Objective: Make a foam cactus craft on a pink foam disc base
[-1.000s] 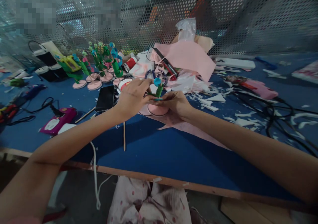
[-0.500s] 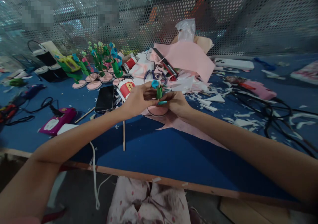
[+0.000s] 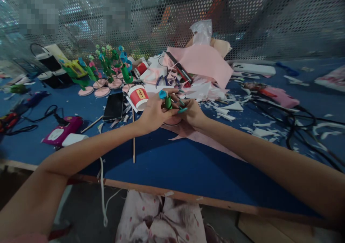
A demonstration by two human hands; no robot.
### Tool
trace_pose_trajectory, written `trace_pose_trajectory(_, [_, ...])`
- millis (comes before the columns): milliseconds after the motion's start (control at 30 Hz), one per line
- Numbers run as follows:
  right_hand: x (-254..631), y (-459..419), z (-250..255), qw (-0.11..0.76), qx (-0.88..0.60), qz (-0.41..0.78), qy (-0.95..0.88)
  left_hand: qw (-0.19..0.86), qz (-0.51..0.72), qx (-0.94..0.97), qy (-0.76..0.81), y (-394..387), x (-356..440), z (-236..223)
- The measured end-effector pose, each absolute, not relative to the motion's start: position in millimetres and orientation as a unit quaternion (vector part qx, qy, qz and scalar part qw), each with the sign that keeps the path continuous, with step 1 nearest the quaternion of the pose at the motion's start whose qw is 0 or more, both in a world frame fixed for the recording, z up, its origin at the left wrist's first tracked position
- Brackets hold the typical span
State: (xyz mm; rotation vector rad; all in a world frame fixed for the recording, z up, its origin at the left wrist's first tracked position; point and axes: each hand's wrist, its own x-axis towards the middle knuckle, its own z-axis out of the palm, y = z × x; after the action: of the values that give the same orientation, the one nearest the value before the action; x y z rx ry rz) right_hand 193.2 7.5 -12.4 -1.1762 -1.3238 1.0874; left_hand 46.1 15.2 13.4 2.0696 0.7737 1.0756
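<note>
A small paper flower [image 3: 168, 102] with a blue top and green stem stands tilted left over a pink round base [image 3: 173, 121]. My left hand [image 3: 153, 115] is closed around its stem, and long teal nails show at the fingertips. Close against it on the right, my right hand [image 3: 194, 114] is closed with fingers pinched together beside the stem. Whatever lies between those right fingertips is hidden. Most of the base sits behind and below my fingers, above a pink sheet [image 3: 210, 140] on the blue table.
A red-and-white paper cup [image 3: 138, 96] lies just left of my hands, near a black phone [image 3: 113, 107] and a wooden stick [image 3: 134, 146]. Several finished-looking paper flowers [image 3: 107, 70] stand at back left. Scraps [image 3: 234, 107], a pink glue-gun-like tool [image 3: 283, 96] and black cables [image 3: 293, 128] lie right.
The paper flower has tipped and shifted slightly left with my left hand. My left fingers now reach farther across the stem, covering more of it and the base. More of the cup shows.
</note>
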Motion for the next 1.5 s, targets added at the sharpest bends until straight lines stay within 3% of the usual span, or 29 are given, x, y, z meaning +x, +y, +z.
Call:
trace_pose_trajectory(533, [191,8,-9,0.52,-0.49,0.511,-0.478,0.299,0.429,0.788,0.324,24,30,15])
trace_pose_trajectory(633, [191,10,-11,0.517,-0.493,0.507,-0.482,0.243,0.425,0.81,0.323,28,27,13])
trace_pose_trajectory(833, [189,8,-7,0.521,-0.487,0.516,-0.473,0.021,0.427,0.851,0.305,35,23,13])
trace_pose_trajectory(900, [189,7,-7,0.52,-0.494,0.514,-0.471,0.0,0.433,0.853,0.291,38,23,13])
trace_pose_trajectory(1267, [189,9,-7,0.526,-0.486,0.509,-0.478,0.266,0.472,0.798,0.264,52,32,2])
trace_pose_trajectory(1500, [190,10,-10,0.512,-0.503,0.46,-0.523,0.384,0.443,0.77,0.251,44,39,3])
